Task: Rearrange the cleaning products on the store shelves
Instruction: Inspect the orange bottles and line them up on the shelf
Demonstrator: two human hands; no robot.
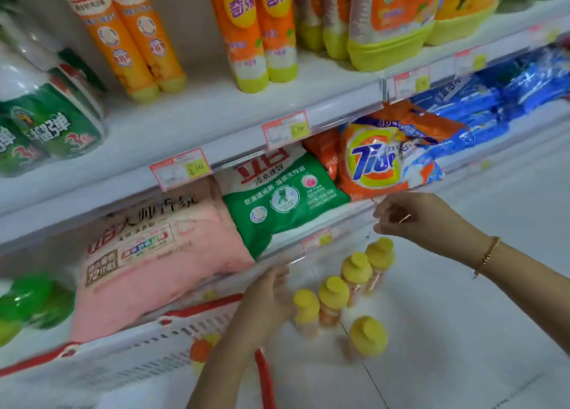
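Observation:
Several small orange bottles with yellow caps (333,294) stand on the white floor below the shelf. My left hand (270,294) reaches forward beside them with fingers extended, touching nothing I can make out; it is blurred. My right hand (410,217) hovers just under the orange Tide bag (376,164) on the lower shelf, fingers loosely curled with nothing visible in them. Beside the Tide bag lie a green and white detergent bag (283,202) and a pink bag (160,254).
A white basket with red handles (148,353) sits at lower left and holds an orange bottle (200,351). Tall orange bottles (253,32) and green-labelled white bottles (52,115) fill the upper shelf. Blue bags (493,106) lie at right. Price tags (285,129) line the shelf edges.

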